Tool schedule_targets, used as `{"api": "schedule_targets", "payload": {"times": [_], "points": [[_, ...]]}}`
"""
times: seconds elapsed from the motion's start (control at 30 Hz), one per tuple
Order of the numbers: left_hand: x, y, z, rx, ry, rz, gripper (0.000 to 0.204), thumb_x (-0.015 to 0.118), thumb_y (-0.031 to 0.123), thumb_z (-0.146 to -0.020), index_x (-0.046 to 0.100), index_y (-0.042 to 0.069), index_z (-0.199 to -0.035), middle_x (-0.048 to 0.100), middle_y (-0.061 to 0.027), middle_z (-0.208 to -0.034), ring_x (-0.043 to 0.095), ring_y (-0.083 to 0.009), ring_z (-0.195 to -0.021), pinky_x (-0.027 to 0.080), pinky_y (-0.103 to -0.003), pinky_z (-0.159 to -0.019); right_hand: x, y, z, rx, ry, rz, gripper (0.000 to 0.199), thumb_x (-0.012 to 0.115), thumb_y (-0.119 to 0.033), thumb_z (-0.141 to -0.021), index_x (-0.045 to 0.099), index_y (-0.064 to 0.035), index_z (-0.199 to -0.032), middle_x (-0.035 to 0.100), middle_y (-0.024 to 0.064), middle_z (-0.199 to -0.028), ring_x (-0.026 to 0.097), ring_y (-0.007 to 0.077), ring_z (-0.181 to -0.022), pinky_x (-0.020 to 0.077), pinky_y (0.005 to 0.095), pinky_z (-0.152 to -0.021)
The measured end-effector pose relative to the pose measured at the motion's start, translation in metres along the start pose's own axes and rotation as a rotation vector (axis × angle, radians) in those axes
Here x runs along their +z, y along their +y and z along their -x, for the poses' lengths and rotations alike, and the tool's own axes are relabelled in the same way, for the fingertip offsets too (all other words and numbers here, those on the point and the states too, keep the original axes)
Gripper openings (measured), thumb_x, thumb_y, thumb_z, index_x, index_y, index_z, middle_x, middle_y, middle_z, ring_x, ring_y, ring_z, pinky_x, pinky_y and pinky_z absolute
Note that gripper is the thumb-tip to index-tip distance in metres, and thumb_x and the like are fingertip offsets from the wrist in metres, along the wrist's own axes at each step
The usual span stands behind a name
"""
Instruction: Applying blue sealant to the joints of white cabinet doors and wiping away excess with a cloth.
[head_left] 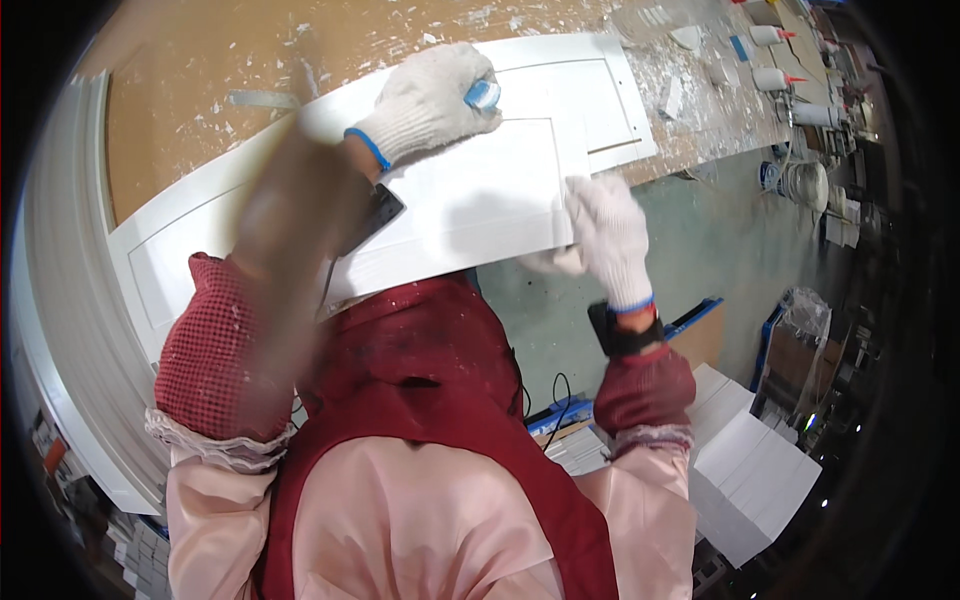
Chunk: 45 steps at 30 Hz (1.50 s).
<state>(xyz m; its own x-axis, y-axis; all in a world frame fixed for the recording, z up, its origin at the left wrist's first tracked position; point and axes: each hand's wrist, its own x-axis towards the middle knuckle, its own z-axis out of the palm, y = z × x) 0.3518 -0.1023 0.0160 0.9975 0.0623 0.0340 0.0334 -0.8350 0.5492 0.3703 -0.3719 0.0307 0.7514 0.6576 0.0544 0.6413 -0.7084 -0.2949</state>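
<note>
While the big white door panel (pixel 470 200) lies across the brown tabletop (pixel 200 70) in the middle of the frame, its near end hangs past the edge and could tip. The right hand (pixel 610 235) pinches that corner. The left hand (pixel 430 100) is closed around a small blue thing (pixel 483 95). Glue bottles (pixel 770 60) stand upper right, well apart.

Panel (pixel 480 200) on workbench (pixel 200 70), 2 hands on it (bottles (pixel 770 78) far right)
</note>
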Motion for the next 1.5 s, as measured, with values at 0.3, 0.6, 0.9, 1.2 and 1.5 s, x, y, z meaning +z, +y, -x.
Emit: {"api": "schedule_targets", "payload": {"times": [0.3,0.6,0.9,1.2,1.5], "points": [[-0.002,-0.003,0.007,0.011,0.042,0.013,0.034,0.072,0.039,-0.076,0.065,0.013,-0.097,0.062,-0.0087,-0.102,0.060,-0.0285,-0.100,0.050,-0.039,-0.086,-0.004,-0.024,0.019,0.099,0.118,-0.130,0.023,0.062,-0.022,-0.086,0.067,-0.0124,-0.107,0.063,0.0120,-0.095,0.063,0.0291,-0.089,0.0512,0.0387,-0.076],[-0.002,0.000,0.005,0.027,0.092,-0.021,0.035,0.072,0.041,-0.076,0.065,0.012,-0.096,0.063,-0.0091,-0.101,0.062,-0.0285,-0.096,0.050,-0.039,-0.086,0.022,-0.053,0.024,0.293,0.049,0.110,0.027,0.059,-0.011,-0.084,0.067,-0.0155,-0.109,0.062,0.0125,-0.101,0.064,0.0324,-0.092,0.0520,0.0385,-0.078],[-0.003,0.002,0.004,-0.028,-0.004,-0.021,0.038,0.072,0.042,-0.077,0.066,0.013,-0.099,0.063,-0.0088,-0.103,0.062,-0.0280,-0.099,0.051,-0.039,-0.086,0.020,-0.068,0.019,0.445,-0.034,-0.012,0.023,0.057,-0.017,-0.087,0.067,-0.0178,-0.108,0.063,0.0122,-0.103,0.063,0.0322,-0.093,0.0508,0.0396,-0.081],[-0.004,0.001,0.004,-0.033,-0.030,-0.002,0.036,0.072,0.041,-0.076,0.066,0.012,-0.097,0.063,-0.0093,-0.102,0.061,-0.0283,-0.099,0.050,-0.039,-0.086,0.024,-0.080,0.034,0.426,-0.133,-0.036,0.028,0.056,-0.013,-0.085,0.065,-0.0164,-0.112,0.063,0.0132,-0.105,0.063,0.0309,-0.098,0.0507,0.0405,-0.083],[0.001,0.001,0.007,0.076,0.164,0.054,0.035,0.070,0.034,-0.074,0.069,0.004,-0.094,0.066,-0.0178,-0.096,0.064,-0.0332,-0.092,0.051,-0.041,-0.084,0.012,-0.042,0.079,0.391,0.310,-0.260,0.023,0.069,-0.015,-0.083,0.070,-0.0113,-0.106,0.064,0.0109,-0.097,0.065,0.0269,-0.086,0.0521,0.0362,-0.074]]}}
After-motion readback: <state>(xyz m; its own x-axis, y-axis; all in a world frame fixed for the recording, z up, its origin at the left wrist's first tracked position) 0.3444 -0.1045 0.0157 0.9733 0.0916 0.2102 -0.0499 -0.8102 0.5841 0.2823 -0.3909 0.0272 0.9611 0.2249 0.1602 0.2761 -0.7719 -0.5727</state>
